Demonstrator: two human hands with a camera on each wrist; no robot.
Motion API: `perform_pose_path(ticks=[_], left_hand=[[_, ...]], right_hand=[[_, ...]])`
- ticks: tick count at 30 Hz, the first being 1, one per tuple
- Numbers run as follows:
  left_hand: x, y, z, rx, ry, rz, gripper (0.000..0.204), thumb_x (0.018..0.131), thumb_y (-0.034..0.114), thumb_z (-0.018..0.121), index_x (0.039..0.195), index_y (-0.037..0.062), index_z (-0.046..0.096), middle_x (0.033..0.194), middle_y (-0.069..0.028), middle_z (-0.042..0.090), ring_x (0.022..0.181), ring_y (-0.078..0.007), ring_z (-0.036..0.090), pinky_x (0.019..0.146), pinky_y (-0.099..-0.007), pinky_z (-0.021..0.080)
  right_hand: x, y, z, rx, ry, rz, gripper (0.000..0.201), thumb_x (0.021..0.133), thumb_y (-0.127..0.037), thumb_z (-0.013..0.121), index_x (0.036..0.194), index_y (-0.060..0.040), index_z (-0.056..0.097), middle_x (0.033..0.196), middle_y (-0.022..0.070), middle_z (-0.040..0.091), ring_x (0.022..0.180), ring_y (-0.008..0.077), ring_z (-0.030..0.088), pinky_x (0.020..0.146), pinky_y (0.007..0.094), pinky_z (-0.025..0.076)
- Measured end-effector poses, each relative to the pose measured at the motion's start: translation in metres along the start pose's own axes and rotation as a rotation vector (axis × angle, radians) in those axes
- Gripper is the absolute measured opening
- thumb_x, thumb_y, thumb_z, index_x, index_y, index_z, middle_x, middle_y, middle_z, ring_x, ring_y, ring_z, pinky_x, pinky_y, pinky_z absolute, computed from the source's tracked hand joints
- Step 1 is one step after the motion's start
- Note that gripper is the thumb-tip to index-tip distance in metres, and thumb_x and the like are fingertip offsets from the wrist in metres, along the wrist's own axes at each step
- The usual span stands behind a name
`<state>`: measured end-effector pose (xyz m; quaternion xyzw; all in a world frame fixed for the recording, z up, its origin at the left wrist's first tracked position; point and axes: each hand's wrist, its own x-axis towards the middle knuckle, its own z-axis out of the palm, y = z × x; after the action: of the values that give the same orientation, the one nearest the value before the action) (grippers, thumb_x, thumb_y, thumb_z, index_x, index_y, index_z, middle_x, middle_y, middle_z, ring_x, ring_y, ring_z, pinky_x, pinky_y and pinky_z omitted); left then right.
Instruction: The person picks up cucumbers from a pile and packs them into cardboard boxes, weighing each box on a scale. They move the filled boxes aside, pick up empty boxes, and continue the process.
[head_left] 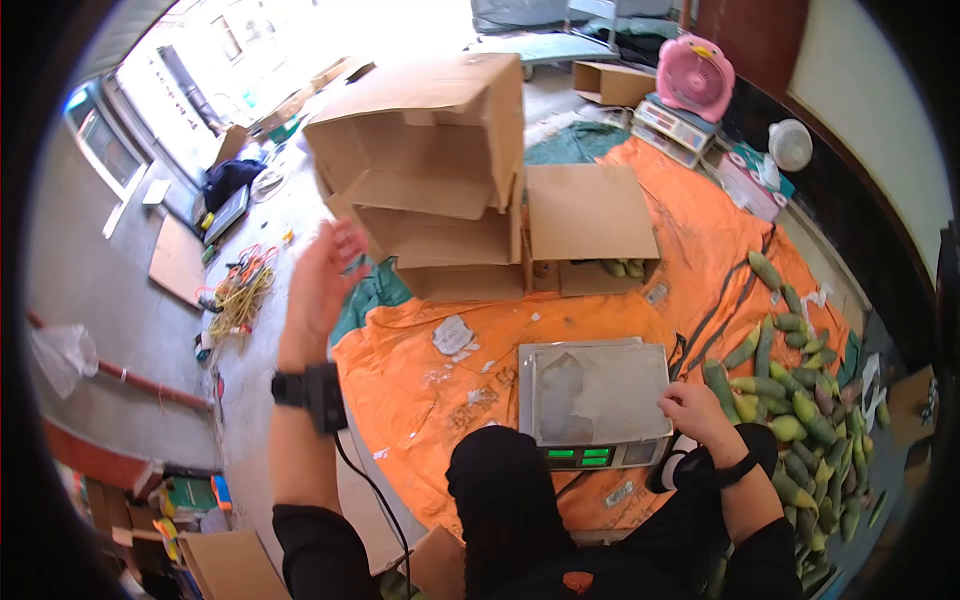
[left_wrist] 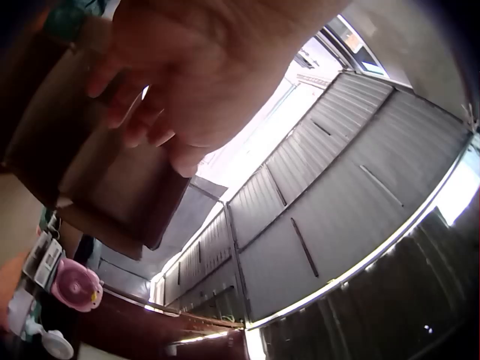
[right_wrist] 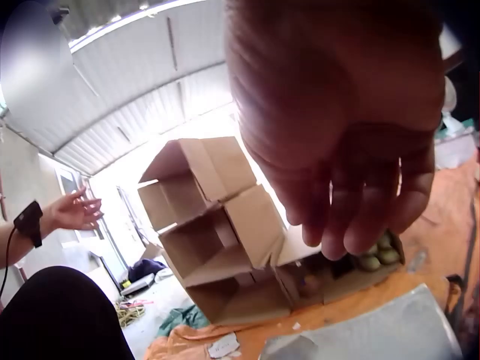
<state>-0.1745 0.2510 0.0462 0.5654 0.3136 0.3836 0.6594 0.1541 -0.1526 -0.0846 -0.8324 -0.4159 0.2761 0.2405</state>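
Observation:
My left hand is raised beside a stack of open-sided cardboard boxes, fingers loosely bent and holding nothing. In the left wrist view, that hand overlaps a dark box interior. My right hand is beside the right edge of a digital scale with lit green digits, its plate bare. The right wrist view shows the same hand with fingers hanging loosely curled and nothing in them. Another box right of the stack contains several green radishes.
A large pile of long green radishes lies on the right. An orange tarp covers the floor under the scale. A pink fan stands at the back right near a small white fan. Tangled cords lie on the left.

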Motion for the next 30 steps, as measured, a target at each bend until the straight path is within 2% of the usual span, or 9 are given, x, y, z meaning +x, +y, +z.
perform_pose_path(ticks=[5,6,10,13,14,18,23,28,30], left_hand=[[0.106,0.029,0.055,-0.125,0.135,-0.004,0.068,0.088,0.062,0.05,0.126,0.0057,0.045,0.117,-0.0105,0.058,0.112,-0.0252,0.052,0.092,-0.0471,0.042],[0.123,0.029,0.061,-0.142,0.139,0.0,0.082,0.084,0.067,0.052,0.132,0.002,0.038,0.127,-0.0149,0.051,0.121,-0.0299,0.046,0.098,-0.0532,0.037],[0.172,0.035,0.091,-0.268,0.211,-0.001,0.092,0.082,0.068,0.054,0.139,0.0009,0.029,0.14,-0.0198,0.034,0.132,-0.0347,0.033,0.105,-0.0582,0.03],[0.193,0.034,0.105,-0.223,0.147,0.015,0.089,0.082,0.064,0.058,0.14,0.0042,0.029,0.139,-0.0204,0.035,0.131,-0.0364,0.034,0.105,-0.0581,0.03],[0.204,0.031,0.106,-0.265,0.19,-0.032,0.073,0.086,0.051,0.062,0.137,0.0064,0.034,0.135,-0.02,0.041,0.127,-0.0374,0.039,0.103,-0.058,0.034],[0.232,0.015,0.1,-0.28,0.187,-0.106,0.054,0.091,0.033,0.061,0.132,0.0046,0.04,0.128,-0.0191,0.048,0.12,-0.0377,0.047,0.099,-0.0568,0.04],[0.213,0.005,0.102,-0.363,0.173,0.046,0.037,0.092,0.014,0.057,0.125,0.0017,0.044,0.125,-0.0147,0.054,0.112,-0.0319,0.055,0.097,-0.0534,0.044],[0.13,0.017,0.118,-0.301,0.101,0.032,0.038,0.092,0.011,0.056,0.127,0.0011,0.046,0.128,-0.0124,0.054,0.116,-0.0262,0.054,0.098,-0.0431,0.046],[0.09,0.024,0.124,-0.237,-0.06,0.09,0.041,0.092,0.01,0.056,0.129,-0.0006,0.045,0.13,-0.0119,0.052,0.117,-0.0246,0.054,0.097,-0.0384,0.047]], right_hand=[[0.007,-0.008,-0.008,-0.051,-0.091,-0.026,0.02,0.084,-0.025,0.059,0.089,-0.0076,0.068,0.076,0.0116,0.067,0.074,0.0305,0.064,0.066,0.0391,0.05],[0.009,-0.008,-0.01,-0.042,-0.107,-0.025,0.02,0.084,-0.025,0.059,0.09,-0.008,0.067,0.076,0.011,0.067,0.074,0.0302,0.064,0.066,0.0392,0.049],[0.011,-0.013,-0.018,-0.019,-0.149,-0.005,0.02,0.084,-0.025,0.059,0.094,-0.0085,0.066,0.076,0.0092,0.067,0.076,0.0298,0.064,0.067,0.0397,0.05],[0.011,-0.013,-0.018,-0.059,-0.19,-0.017,0.021,0.084,-0.025,0.059,0.096,-0.0085,0.065,0.078,0.0099,0.067,0.078,0.0304,0.064,0.069,0.0407,0.05],[0.012,-0.015,-0.02,-0.062,-0.223,-0.01,0.023,0.085,-0.026,0.059,0.098,-0.0077,0.064,0.08,0.011,0.067,0.081,0.0315,0.064,0.07,0.0419,0.05],[0.01,-0.012,-0.022,-0.042,-0.216,-0.006,0.024,0.085,-0.026,0.059,0.099,-0.0067,0.064,0.082,0.0121,0.067,0.083,0.0325,0.063,0.071,0.0431,0.049],[0.004,-0.011,-0.023,-0.097,-0.219,-0.045,0.026,0.086,-0.027,0.059,0.101,-0.0065,0.062,0.088,0.0146,0.067,0.086,0.0353,0.062,0.073,0.0454,0.048],[-0.002,-0.004,-0.017,-0.111,-0.181,-0.097,0.027,0.086,-0.028,0.06,0.103,-0.0078,0.062,0.087,0.0141,0.067,0.086,0.0344,0.063,0.073,0.0443,0.049],[-0.004,0.0,-0.013,-0.129,-0.153,-0.129,0.028,0.085,-0.029,0.06,0.105,-0.0091,0.063,0.086,0.0123,0.067,0.085,0.0323,0.064,0.073,0.0424,0.05]])
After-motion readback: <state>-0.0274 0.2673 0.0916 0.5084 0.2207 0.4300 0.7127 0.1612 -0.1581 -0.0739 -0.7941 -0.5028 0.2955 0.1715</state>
